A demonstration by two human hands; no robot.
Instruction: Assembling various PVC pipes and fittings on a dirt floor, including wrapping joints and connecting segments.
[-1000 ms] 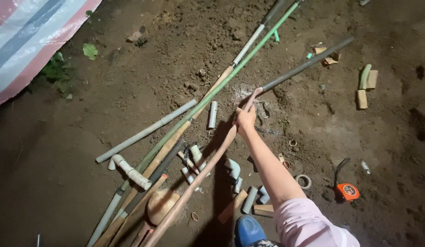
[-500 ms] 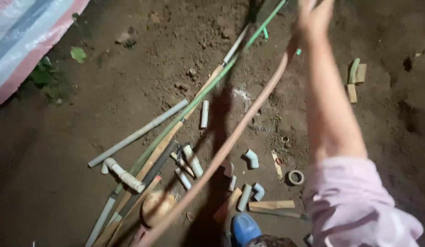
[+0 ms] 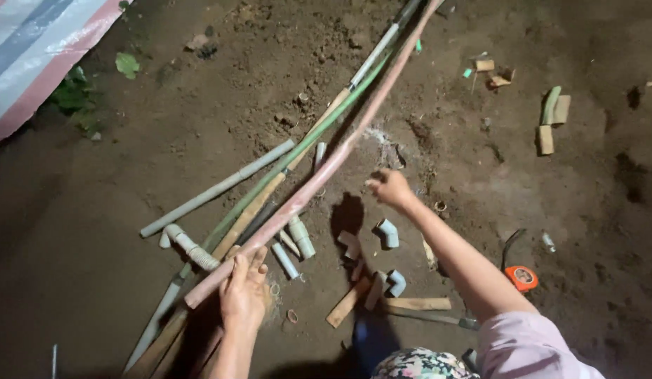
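Left hand (image 3: 245,289) down low, fingers spread, palm up against the near end of a long pinkish pipe (image 3: 319,175), propping rather than gripping. Right hand (image 3: 389,188) out over the dirt, fingers loosely curled, holding nothing, just off the pipe's flank and not touching it. Pipe itself slanting from that near end up and away past the top edge of the view, far end out of sight, riding over a green pipe (image 3: 305,144) and a grey pipe (image 3: 217,188) lying on the ground. Below it, a scatter of short white pipe offcuts (image 3: 301,237) and grey elbow fittings (image 3: 387,233), a wooden strip (image 3: 347,303) near the feet, an orange tape measure (image 3: 522,276) off to the right. Striped tarp (image 3: 31,49) up in the corner. Risks from here, as a judgement: only an open palm under a long, whippy length, so a slip sideways off the fingers looks likely, dropping it onto the loose fittings and kicking them about. Unseen far end swinging wide and catching something. Uneven dirt and round offcuts underfoot, easy to roll an ankle on. Dim light, poor view of where that pipe ends.
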